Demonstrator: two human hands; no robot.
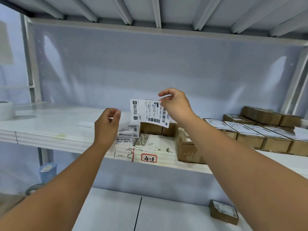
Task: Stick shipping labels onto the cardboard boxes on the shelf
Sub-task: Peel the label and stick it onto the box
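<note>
**Label lifted, box waiting below it**

Nearest to me, down at 5 o'clock, a small box (223, 212) already wearing its label sits on the lower board. Above it runs the front lip of the shelf (66, 139), with a handwritten 4-3 tag (148, 158) at 6 o'clock.

My left hand (106, 125) hovers over that lip at about 9 o'clock from the paper, fingers curled in toward the thumb with nothing between them that I can make out. I'd judge it is poised to take the free edge. My right hand (176, 105) pinches the top right corner of the shipping label (148, 112) between thumb and forefinger, so the sheet hangs clear and, I'd guess, the sticky face touches nothing.

Just beyond the left hand lies a pile of loose labels (127, 134) (the supply, kept within reach). Directly under the hanging sheet stands a bare box (150, 128), the likely target, with a torn box (186, 147) at its 4 o'clock. Further off at 3 o'clock, a row of labelled boxes (250, 130) sits side by side, apparently done.
</note>
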